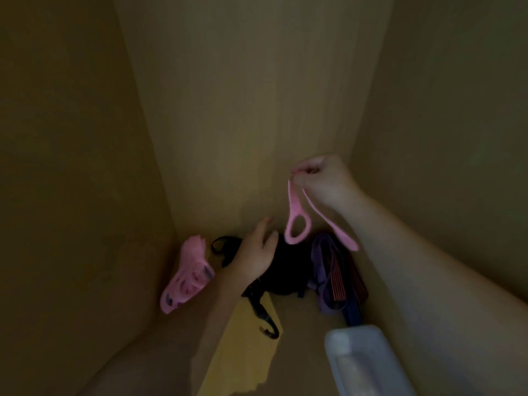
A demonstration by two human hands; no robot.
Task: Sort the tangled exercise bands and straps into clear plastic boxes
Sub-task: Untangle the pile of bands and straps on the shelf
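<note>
In the dim cabinet my right hand (323,178) pinches a thin pink band (297,227) and holds it up; its loops dangle above the pile. My left hand (254,252) rests with relaxed fingers on a tangle of black straps (288,270). To the right of that tangle lie a purple band (321,267) and dark straps with orange stripes (338,284). A stack of pink bands (187,278) leans against the left wall. A black hook (270,328) trails from the tangle toward me.
Wooden cabinet walls (257,110) close in at the left, back and right. The corner of a clear plastic box (365,361) shows at the bottom right, under my right forearm. A lighter patch of floor (243,352) lies in front.
</note>
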